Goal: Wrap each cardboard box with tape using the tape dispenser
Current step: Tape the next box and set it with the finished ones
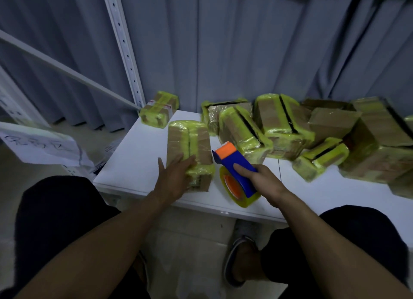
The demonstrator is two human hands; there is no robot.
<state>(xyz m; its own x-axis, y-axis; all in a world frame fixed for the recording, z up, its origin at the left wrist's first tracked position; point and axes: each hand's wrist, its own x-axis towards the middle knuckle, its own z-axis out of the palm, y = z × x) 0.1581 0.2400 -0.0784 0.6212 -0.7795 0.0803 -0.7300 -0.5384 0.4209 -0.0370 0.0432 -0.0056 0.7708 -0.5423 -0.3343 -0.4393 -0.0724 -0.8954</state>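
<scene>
A cardboard box [196, 140] banded with yellow tape lies lengthwise on the white table [134, 162], near its front edge. My left hand [173, 178] rests flat on the box's near end, fingers straight. To the right, my right hand [263, 182] grips the blue handle of the tape dispenser [234, 162], which has an orange top and a yellow tape roll [234, 189] touching the table. The dispenser's toothed head sits just beside the box's right side.
Several taped boxes [283, 124] pile along the table's back and right side, and one box [159, 109] sits at the back left corner. Grey curtains hang behind. A white shelf post [125, 46] and a paper sign [42, 144] stand at left. My knees and feet are below the table edge.
</scene>
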